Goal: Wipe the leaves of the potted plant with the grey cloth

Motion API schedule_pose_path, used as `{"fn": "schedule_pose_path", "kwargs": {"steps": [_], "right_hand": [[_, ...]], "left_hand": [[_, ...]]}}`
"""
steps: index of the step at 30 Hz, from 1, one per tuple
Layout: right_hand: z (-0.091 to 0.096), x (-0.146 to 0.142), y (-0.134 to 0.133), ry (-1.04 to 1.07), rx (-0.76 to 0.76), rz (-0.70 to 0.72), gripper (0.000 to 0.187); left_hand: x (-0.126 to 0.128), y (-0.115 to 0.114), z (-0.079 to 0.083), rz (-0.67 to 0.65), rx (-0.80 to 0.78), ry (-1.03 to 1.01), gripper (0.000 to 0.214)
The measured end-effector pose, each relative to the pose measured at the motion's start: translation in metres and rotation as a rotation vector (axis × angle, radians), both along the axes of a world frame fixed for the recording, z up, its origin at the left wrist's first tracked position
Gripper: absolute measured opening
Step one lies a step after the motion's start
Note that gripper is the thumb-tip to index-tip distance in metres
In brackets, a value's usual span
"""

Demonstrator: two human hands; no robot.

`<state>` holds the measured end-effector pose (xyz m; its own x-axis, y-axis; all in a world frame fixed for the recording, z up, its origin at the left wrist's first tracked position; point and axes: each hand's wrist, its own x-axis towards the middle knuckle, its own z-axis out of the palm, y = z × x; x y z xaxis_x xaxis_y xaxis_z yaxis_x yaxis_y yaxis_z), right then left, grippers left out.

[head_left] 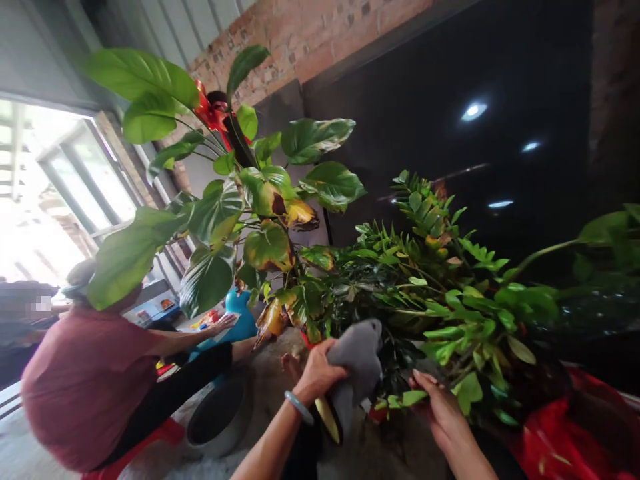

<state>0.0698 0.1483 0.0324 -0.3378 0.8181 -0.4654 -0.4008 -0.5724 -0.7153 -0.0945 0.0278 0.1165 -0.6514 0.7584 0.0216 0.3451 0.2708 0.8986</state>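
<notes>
Grey cloth (357, 360) is bunched tight in the left hand (317, 375), low among the potted plants (440, 300). The right hand (443, 410) lies open, fingers touching a leaf. Behind stand a brick wall (310, 40), a glossy dark panel (450, 67) and a bright window (60, 193).

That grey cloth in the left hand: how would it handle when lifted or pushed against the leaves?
Probably floppy: the grey cloth bunches and droops around the left hand. Likely light for its size, since one hand carries it raised. It should fold and give way rather than scratch the small green leaf that the right hand touches.
</notes>
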Motion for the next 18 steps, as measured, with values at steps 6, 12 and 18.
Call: {"fn": "schedule_pose_path", "kwargs": {"steps": [6, 12, 18], "right_hand": [[-0.005, 0.004, 0.003, -0.013, -0.013, 0.045, 0.036], [-0.004, -0.004, 0.003, 0.013, -0.017, 0.023, 0.037], [-0.006, -0.002, 0.004, 0.024, 0.017, 0.016, 0.035]], "left_hand": [[0.004, -0.021, -0.019, -0.126, -0.243, 0.061, 0.038], [0.002, -0.021, 0.025, -0.156, -0.057, 0.125, 0.046], [0.008, -0.001, -0.002, -0.040, -0.108, 0.097, 0.044]]}}
